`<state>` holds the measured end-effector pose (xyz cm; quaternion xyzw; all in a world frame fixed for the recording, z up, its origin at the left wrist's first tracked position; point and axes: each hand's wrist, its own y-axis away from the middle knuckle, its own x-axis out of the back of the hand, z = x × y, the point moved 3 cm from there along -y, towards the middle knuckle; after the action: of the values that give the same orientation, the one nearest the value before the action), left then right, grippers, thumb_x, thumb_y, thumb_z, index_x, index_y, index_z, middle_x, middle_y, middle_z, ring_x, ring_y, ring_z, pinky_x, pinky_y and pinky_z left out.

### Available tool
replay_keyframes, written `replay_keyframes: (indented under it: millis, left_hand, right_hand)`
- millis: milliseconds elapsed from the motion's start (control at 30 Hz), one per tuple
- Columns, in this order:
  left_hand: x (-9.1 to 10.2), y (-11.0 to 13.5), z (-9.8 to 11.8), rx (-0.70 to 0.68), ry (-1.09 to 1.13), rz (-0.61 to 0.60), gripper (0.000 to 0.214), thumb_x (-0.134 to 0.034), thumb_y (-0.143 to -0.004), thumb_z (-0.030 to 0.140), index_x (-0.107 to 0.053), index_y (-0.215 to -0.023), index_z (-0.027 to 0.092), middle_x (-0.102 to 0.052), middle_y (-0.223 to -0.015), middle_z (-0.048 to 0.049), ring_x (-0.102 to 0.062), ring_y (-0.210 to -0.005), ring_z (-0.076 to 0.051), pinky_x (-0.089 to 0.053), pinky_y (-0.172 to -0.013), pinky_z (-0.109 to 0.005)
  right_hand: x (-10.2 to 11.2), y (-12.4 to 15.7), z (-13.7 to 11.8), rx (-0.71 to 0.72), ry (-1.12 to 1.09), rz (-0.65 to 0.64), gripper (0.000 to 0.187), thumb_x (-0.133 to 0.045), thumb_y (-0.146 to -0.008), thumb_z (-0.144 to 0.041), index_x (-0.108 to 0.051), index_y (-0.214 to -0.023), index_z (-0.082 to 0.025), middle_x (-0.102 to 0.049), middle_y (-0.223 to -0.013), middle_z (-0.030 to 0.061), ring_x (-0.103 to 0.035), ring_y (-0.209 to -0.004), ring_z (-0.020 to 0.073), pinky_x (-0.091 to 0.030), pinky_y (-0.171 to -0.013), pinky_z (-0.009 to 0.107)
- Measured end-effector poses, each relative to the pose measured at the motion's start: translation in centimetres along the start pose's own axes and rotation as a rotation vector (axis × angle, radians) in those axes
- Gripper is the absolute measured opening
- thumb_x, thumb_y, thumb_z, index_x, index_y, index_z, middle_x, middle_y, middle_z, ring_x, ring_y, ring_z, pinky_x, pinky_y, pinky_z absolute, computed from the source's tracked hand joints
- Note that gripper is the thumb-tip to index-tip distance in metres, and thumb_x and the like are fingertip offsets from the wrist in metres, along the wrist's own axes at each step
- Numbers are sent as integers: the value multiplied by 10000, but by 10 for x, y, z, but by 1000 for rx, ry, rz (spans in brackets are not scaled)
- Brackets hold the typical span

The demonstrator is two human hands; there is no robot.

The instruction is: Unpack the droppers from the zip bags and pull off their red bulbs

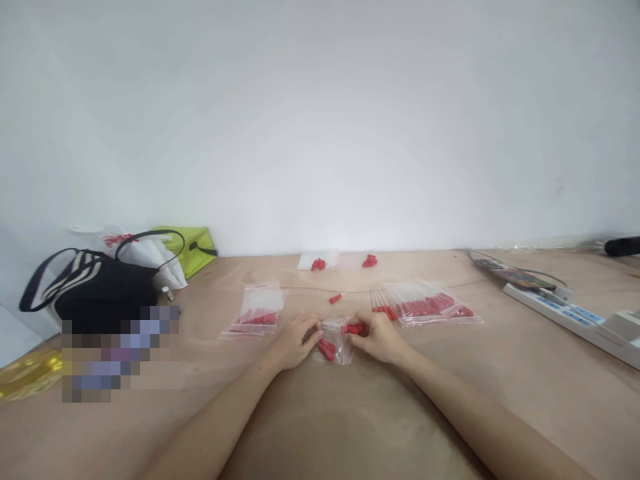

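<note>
A small clear plastic bag with red plug-like pieces inside lies on the brown table between my hands. My left hand grips the bag's left edge with curled fingers. My right hand pinches a red piece at the bag's opening. One loose red piece lies just beyond the bag. A stack of filled bags sits to the right of my right hand. A smaller pile of filled bags sits to the left of my left hand.
A black striped handbag, a white plastic bag and a green bag stand at the back left by the wall. More red pieces lie at the far edge. A white power strip with cables runs along the right.
</note>
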<state>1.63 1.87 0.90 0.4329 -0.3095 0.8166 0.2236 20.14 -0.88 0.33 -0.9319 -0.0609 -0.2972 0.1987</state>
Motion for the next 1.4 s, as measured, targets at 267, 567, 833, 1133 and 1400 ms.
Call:
replay_keyframes:
  millis: [267,567,833,1133,1400]
  left_hand:
    - [-1,0,-1,14,3,9,153,-416,-833,270,-521,-748,199,-620,-922,-28,-540,-961,-184,-395,-823,-317]
    - [9,-15,-5,283,-32,-34,184,-481,-779,337,-530,-880,190,-616,-956,-32,-560,-893,-180,-416,-790,-294]
    - [-21,-96,1,454,-123,-42,323,-602,-686,319,-576,-958,146,-633,-985,-98,-580,-922,-208,-428,-778,-266]
    - [-44,-111,13,595,-104,-98,168,-628,-593,195,-647,-750,139,-672,-735,-65,-622,-712,-186,-440,-603,-223]
    - [-45,-107,22,568,-69,-66,150,-519,-666,175,-663,-637,150,-646,-597,-35,-594,-630,-150,-405,-563,-204]
  right_hand:
    - [30,-12,21,-313,-443,57,149,-661,-548,-210,-635,-678,-141,-661,-648,27,-588,-586,125,-461,-556,238]
    - [131,-6,30,-509,-470,307,173,-702,-527,-271,-624,-613,-143,-651,-627,37,-569,-559,102,-459,-526,200]
    - [94,-16,33,-174,8,639,230,-597,-668,-361,-625,-740,-144,-627,-690,54,-573,-626,149,-460,-598,278]
    - [29,-15,41,132,332,425,194,-451,-790,-249,-628,-791,-169,-566,-769,72,-536,-677,146,-445,-637,262]
    - [19,-7,33,124,572,298,159,-519,-781,-305,-629,-763,-191,-585,-738,49,-524,-700,161,-371,-637,260]
